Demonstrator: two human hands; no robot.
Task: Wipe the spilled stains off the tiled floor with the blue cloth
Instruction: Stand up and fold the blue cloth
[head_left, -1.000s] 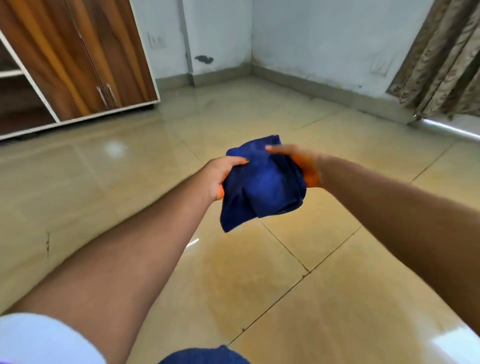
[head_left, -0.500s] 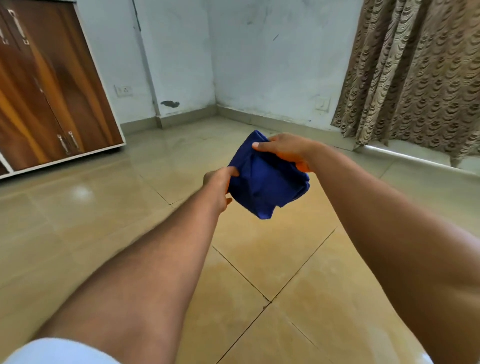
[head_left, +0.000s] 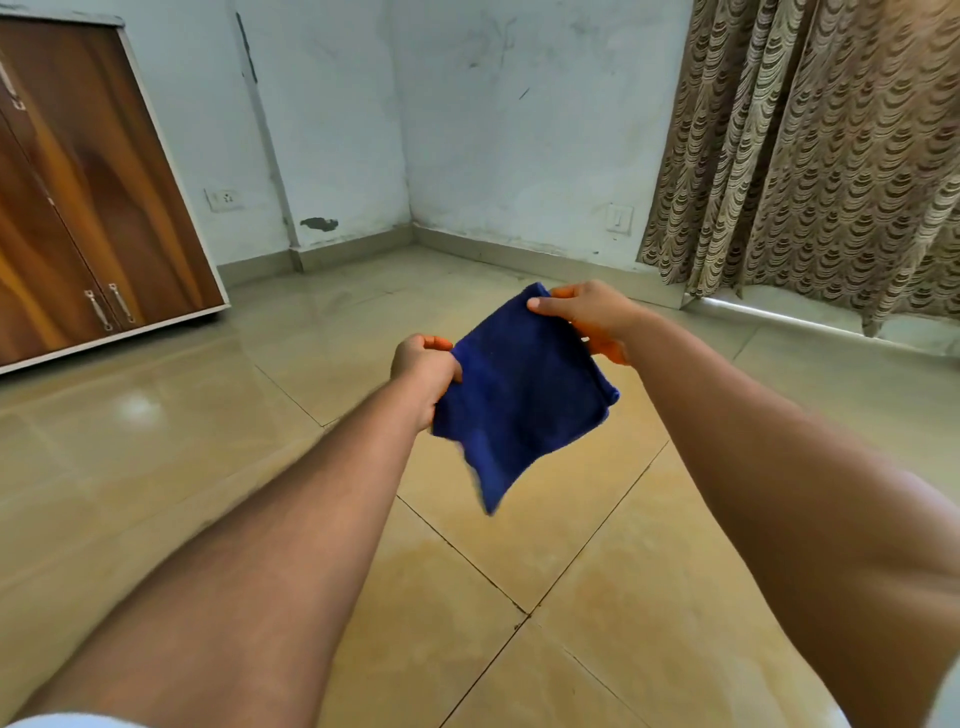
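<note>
Blue cloth (head_left: 524, 395): folded, held in the air above the tiled floor (head_left: 519, 545), one corner hanging down. Left hand (head_left: 425, 366): grip closed, pinching the cloth's left edge. Right hand (head_left: 589, 312): grip closed on the cloth's upper corner, thumb on top. Wooden cupboard (head_left: 88, 208): left of the cloth, against the wall. Patterned curtain (head_left: 831, 156): right of and beyond the cloth.

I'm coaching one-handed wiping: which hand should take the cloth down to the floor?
Probably the right hand: it grips the blue cloth at its top corner, while the left hand only pinches a side edge.
</note>
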